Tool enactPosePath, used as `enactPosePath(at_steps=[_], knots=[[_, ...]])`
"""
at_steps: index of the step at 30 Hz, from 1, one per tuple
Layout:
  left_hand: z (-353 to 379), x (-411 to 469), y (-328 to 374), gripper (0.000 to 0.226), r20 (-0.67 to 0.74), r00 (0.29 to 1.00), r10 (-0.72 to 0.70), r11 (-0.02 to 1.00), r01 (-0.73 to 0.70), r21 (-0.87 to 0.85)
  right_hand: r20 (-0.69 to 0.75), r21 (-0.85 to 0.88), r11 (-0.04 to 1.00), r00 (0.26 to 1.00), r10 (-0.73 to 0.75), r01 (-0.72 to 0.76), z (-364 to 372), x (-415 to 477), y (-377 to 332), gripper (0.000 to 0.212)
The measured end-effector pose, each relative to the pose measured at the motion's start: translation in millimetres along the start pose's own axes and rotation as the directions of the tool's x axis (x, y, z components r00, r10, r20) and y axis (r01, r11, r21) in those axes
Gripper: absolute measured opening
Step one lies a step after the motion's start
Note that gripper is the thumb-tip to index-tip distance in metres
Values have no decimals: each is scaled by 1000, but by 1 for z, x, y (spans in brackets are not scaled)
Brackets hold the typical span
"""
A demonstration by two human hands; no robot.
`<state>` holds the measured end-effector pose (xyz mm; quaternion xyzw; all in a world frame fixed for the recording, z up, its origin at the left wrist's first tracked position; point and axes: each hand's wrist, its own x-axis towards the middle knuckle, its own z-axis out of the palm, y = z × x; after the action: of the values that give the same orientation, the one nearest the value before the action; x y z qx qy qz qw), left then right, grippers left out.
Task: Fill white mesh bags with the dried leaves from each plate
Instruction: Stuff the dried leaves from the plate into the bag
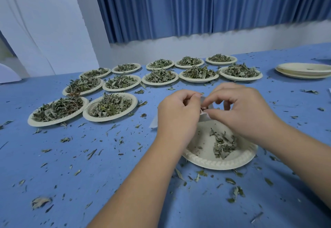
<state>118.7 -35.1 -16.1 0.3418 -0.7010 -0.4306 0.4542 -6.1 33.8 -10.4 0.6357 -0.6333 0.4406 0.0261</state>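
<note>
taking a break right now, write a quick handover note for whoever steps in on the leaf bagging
Left hand pinches the white mesh bag; right hand pinches it from the other side, over the near plate.
Done: near plate holds only a small pile of leaves; empty plates are stacked far right.
Left: bag those last leaves, then work through the twelve full plates at back left. Loose bits litter the tablecloth.

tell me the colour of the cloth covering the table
Blue; the table cloth shows best in the head view.
</note>
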Motion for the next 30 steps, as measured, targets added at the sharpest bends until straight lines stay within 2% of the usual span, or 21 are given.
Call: enactPosePath(at_steps=[2,4,5,7,8,9,14,18,23,28,30], knots=[[-1,0,1,17,-19,1000,-12,1000,12,-28,-17,15,994,994,110,-110,-2,2,3,25],[-2,0,2,17,-29,999,-29,997,27,-68,114,156,926,938,328,-342,-5,5,5,35],[-2,-1,2,17,-31,999,-38,995,34,-93,252,298,823,872,420,-483,-5,6,5,39],[-2,-1,3,18,-32,998,-49,990,45,-134,486,523,539,751,447,-660,-3,7,7,40],[-2,-1,3,18,-33,998,-48,989,43,-141,534,575,450,730,427,-683,-1,9,9,37],[-2,-1,3,17,-32,998,-45,989,40,-141,550,597,414,726,413,-687,1,11,11,32],[0,-2,4,19,5,999,-37,986,37,-163,491,621,453,767,412,-640,6,24,10,30],[0,-3,4,21,27,999,-21,988,25,-152,438,519,589,784,439,-619,11,31,8,14],[-3,-1,4,20,43,999,8,987,-1,-161,345,350,739,813,470,-575,16,40,2,14],[-5,2,2,21,27,999,43,992,-40,-120,370,344,756,820,437,-557,14,35,8,3],[-7,4,1,20,-6,999,45,993,-45,-108,443,388,727,806,392,-567,5,30,14,15]])
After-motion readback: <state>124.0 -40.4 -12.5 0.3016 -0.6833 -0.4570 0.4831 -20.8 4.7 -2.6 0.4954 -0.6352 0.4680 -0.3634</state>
